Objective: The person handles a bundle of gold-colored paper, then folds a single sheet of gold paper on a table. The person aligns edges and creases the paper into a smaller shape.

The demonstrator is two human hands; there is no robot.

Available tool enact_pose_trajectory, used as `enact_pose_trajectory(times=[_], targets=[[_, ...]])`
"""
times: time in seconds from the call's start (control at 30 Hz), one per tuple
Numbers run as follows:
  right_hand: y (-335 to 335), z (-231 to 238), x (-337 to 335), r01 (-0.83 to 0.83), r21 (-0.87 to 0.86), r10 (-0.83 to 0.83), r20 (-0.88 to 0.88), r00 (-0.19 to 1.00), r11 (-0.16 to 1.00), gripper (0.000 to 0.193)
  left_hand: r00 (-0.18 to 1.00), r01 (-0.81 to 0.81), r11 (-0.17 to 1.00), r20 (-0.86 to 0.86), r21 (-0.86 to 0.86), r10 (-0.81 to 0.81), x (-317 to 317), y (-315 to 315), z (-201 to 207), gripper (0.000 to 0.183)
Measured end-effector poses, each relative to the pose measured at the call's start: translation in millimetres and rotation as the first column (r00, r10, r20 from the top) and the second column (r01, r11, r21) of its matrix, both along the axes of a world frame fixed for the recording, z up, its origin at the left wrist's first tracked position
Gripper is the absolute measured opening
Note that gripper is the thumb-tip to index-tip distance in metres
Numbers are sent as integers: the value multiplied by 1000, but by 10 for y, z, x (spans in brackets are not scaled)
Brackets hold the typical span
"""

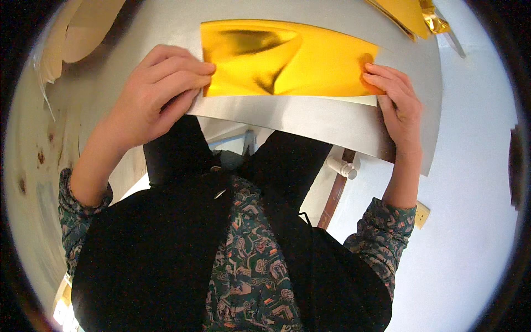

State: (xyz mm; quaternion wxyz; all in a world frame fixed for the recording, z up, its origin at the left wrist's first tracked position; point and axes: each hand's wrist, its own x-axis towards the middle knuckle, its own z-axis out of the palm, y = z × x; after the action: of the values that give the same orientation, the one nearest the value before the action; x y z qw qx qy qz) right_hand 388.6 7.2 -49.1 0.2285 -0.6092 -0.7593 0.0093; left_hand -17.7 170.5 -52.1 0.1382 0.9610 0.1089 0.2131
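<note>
A shiny gold foil sheet, wide and rectangular, is stretched across in front of me over the grey tabletop. My left hand pinches its left edge between thumb and fingers. At the opposite end, my right hand grips the right edge, fingertips on the foil and thumb behind or below it. Creases and dark reflections run through the sheet's left and middle parts. A thin pale strip shows beneath its lower right edge; what it belongs to is hidden.
More gold foil, partly crumpled, lies at the tabletop's far right corner. Pale brown curved sheets stand at the upper left. A white wall rises close on the right. Under the table edge sits a white pipe-like piece.
</note>
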Motion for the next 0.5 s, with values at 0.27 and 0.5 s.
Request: enact_pose_trajectory(times=[0.27,0.5], targets=[[-36,28,-32,-58,-20,57,-35,998,998,32,998,-53,999,-22,-10,52,-9,-54,-35,19],[-3,16,-9,-49,-29,46,-73,996,998,26,999,-50,999,-17,-15,50,-28,-39,6,19]])
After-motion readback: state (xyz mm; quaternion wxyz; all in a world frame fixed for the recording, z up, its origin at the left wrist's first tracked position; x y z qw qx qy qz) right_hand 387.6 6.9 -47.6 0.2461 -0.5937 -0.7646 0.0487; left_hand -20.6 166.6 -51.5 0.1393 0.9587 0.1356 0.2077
